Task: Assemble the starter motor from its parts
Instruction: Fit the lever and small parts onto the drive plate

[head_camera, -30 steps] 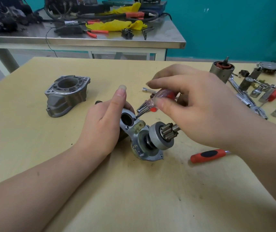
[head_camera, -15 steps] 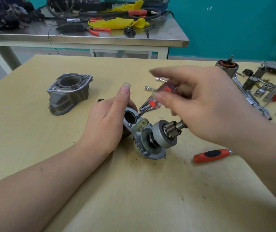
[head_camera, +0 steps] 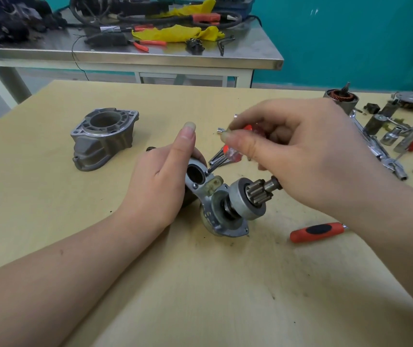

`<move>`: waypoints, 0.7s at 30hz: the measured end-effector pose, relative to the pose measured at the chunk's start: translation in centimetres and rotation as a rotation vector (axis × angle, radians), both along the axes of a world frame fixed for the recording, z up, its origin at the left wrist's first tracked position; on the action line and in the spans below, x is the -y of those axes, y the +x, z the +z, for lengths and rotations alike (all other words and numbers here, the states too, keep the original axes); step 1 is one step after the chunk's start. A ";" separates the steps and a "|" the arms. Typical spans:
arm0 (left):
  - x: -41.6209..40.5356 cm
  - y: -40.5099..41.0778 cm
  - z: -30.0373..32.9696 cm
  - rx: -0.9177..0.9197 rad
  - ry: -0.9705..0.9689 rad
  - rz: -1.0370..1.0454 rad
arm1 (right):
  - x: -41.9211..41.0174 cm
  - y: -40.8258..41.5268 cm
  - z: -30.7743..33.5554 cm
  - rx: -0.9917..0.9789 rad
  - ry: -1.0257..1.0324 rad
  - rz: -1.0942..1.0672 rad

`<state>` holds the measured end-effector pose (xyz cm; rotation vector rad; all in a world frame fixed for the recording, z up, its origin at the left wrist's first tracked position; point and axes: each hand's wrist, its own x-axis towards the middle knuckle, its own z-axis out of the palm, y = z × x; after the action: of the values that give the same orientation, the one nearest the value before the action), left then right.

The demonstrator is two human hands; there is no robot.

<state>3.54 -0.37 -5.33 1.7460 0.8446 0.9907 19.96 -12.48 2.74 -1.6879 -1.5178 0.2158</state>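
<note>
In the head view, little has changed over the last second: the right hand (head_camera: 308, 156) has lifted slightly and its fingertips have turned round the screwdriver (head_camera: 233, 152), whose clear-and-red handle now shows blurred between thumb and forefinger, while the tip still sits at a screw on the flange of the motor (head_camera: 215, 196). The left hand (head_camera: 165, 181) has not shifted; its palm and curled lower fingers hold the motor's rear body against the table (head_camera: 50, 221), with the forefinger stretched straight up beside the flange's round opening. The right hand's fingers are curled and pinch the handle; the heel of that hand lies just over the end of the pinion shaft. The motor lies on its side at the middle of the table, its pinion (head_camera: 258, 194) pointing right. The opening in the flange looks dark and what is inside cannot be told. The separate housing (head_camera: 102, 137) stands well apart to the left, as before, its bore upward and bare. A red-handled tool (head_camera: 317, 231) lies near the right forearm. An armature (head_camera: 342, 100), sockets and wrenches are spread at the far right edge. Behind stands a steel bench (head_camera: 150, 56) bearing yellow cloth (head_camera: 175, 32), pliers and cables.
</note>
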 end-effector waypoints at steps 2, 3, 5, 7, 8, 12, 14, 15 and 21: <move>0.0 0.0 0.0 -0.003 -0.002 0.002 | -0.1 0.1 -0.1 0.001 0.006 -0.009; 0.0 0.0 0.0 -0.004 -0.004 0.003 | -0.2 0.2 0.0 0.018 -0.011 -0.013; 0.0 0.0 0.0 -0.011 0.000 0.006 | -0.2 0.4 0.2 0.059 -0.056 0.004; 0.0 0.0 0.0 -0.010 0.002 0.005 | -0.2 0.4 0.3 0.087 -0.063 0.021; 0.0 0.0 0.0 -0.004 0.001 0.004 | -0.2 0.4 0.2 0.083 -0.044 0.019; -0.1 0.0 -0.1 -0.011 0.008 0.000 | -0.2 0.0 0.1 -0.011 0.041 0.004; -0.2 -0.1 -0.1 -0.008 0.006 -0.006 | -0.2 0.1 0.0 0.025 0.017 -0.006; -0.2 -0.1 -0.1 -0.010 0.007 -0.008 | -0.2 0.3 0.0 0.067 -0.013 -0.004; -0.2 -0.1 0.0 -0.020 0.016 -0.004 | -0.2 0.6 0.1 0.133 -0.072 0.041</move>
<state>3.49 -0.12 -5.38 1.7731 0.8476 0.9810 20.57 -12.32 2.85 -1.7582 -1.6615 0.1857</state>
